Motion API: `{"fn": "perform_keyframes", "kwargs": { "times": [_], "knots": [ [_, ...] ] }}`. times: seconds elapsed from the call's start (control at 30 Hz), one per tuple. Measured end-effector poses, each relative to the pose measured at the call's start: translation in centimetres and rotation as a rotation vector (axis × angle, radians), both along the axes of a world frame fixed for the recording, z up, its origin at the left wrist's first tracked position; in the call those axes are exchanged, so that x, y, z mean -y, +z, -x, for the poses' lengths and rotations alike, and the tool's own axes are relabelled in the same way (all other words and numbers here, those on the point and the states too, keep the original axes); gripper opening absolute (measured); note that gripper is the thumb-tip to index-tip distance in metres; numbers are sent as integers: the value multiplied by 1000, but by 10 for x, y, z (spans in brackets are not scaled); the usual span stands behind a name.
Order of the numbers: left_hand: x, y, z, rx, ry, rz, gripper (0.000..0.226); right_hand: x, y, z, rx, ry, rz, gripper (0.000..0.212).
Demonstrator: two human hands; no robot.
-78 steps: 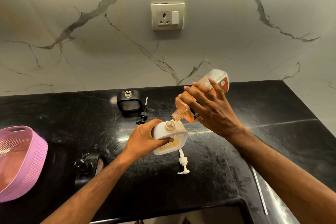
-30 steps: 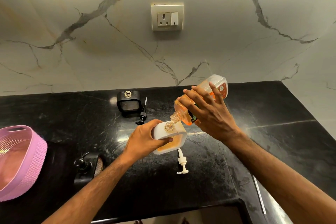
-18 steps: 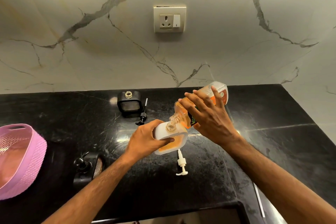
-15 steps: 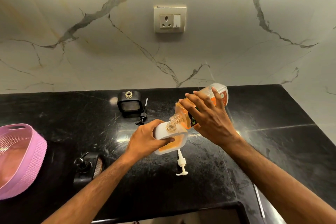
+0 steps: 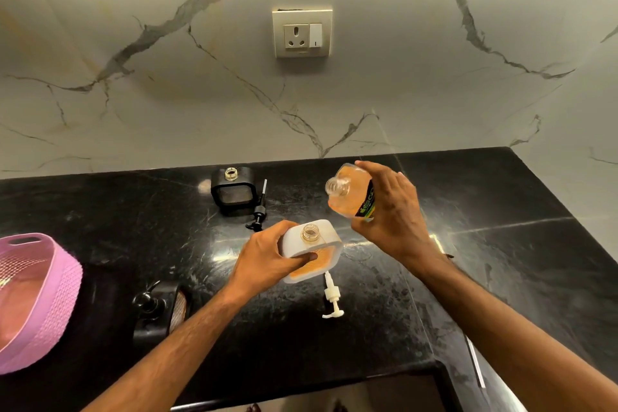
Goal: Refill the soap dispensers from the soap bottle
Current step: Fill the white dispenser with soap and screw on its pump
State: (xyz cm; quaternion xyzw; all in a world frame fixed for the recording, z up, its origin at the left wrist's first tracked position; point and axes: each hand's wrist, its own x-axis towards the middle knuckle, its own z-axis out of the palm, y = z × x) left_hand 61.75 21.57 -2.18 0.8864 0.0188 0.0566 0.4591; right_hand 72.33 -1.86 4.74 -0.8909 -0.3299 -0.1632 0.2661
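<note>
At frame centre, the right hand (image 5: 391, 211) grips the soap bottle (image 5: 349, 201), now lifted clear of the white dispenser (image 5: 312, 249) and tipped back — pouring has ceased. The left hand (image 5: 267, 256) clamps the dispenser, which shows orange soap. Judgement: this fill is complete — the black dispenser (image 5: 234, 191), upper centre, stands open.

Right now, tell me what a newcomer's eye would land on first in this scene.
First, the two hands at the centre of the black counter: the left hand grips an open white dispenser showing orange soap, while the right hand holds the orange soap bottle lifted just above and right of it. Next, the pink basket at the left edge.
</note>
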Motion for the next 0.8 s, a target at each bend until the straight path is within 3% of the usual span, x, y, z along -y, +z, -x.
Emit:
{"fn": "perform_keyframes", "kwargs": {
  "times": [0.17, 0.43, 0.8],
  "knots": [
    [0, -8, 8, 13, 17, -2, 55, 20, -12, 4, -208, -92, -235, 90],
    [-7, -38, 22, -44, 32, 16, 57, 58, -48, 26, -412, -348, -404, 82],
    [-6, -50, 27, -147, -18, 15, 52, 98, -96, 43, -532, -578, -572, 84]
  ]
}}
